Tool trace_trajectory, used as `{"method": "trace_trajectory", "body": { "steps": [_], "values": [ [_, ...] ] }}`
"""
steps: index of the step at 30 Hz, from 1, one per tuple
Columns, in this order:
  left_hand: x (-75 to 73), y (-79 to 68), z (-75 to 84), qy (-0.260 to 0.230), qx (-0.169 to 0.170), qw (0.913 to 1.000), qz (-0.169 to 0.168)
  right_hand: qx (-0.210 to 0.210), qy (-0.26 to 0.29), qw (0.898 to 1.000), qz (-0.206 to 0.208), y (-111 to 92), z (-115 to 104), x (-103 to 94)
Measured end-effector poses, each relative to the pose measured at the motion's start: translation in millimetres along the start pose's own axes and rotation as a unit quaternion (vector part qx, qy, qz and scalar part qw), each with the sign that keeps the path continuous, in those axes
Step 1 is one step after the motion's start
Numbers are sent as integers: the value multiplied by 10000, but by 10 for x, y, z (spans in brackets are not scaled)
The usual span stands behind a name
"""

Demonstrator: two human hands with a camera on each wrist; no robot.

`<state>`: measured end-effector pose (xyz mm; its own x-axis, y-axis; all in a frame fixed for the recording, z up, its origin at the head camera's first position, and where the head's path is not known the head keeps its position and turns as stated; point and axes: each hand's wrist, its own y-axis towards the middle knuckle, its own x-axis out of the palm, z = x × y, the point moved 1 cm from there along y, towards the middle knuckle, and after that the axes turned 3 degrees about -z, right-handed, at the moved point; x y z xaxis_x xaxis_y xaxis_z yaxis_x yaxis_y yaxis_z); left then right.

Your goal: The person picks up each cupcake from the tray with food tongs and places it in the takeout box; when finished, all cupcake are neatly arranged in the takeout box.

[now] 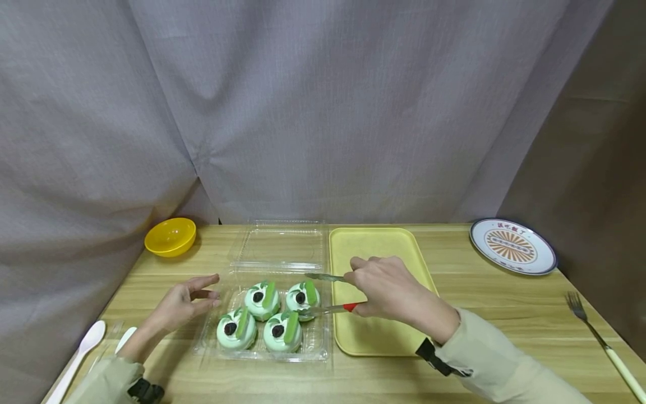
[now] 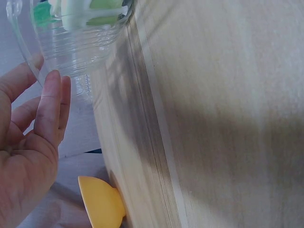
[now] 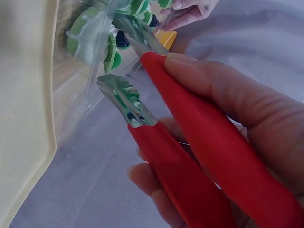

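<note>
My right hand (image 1: 391, 289) grips a pair of tongs (image 3: 185, 137) with red handles and metal tips. The tongs' arms are spread apart, with the tips around the far right cupcake (image 1: 298, 296); whether they touch it cannot be told. Several such pale green cupcakes, each topped with a dark berry-like piece and a green slice, sit in a clear plastic container (image 1: 315, 354). Beside that container's left wall is my left hand (image 1: 184, 303), its fingers relaxed and holding nothing. In the left wrist view its fingertips overlap the clear wall; contact is uncertain.
The container's lid (image 1: 282, 247) lies folded back behind it. To the right is a yellow tray (image 1: 383, 342). A yellow bowl (image 1: 170, 238) stands at the back left, a patterned plate (image 1: 512, 247) at the back right. A fork (image 1: 600, 339) and a white spoon (image 1: 81, 353) lie along the sides.
</note>
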<state>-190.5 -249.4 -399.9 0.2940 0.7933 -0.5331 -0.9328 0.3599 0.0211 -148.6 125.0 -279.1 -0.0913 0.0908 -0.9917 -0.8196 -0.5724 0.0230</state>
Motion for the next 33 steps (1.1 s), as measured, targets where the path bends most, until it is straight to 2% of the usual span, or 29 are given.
{"method": "trace_trajectory", "body": {
  "steps": [8,18,33],
  "values": [
    [-2,0,9,-42,29,10000,14,-22,67,10000,-24,23,-73,49],
    [-4,-4,5,-62,29,10000,22,-79,-380,9986,356,-10,-216,144],
    [-5,0,8,-90,-11,10000,6,43,-659,9970,398,-48,-238,93]
  ]
}}
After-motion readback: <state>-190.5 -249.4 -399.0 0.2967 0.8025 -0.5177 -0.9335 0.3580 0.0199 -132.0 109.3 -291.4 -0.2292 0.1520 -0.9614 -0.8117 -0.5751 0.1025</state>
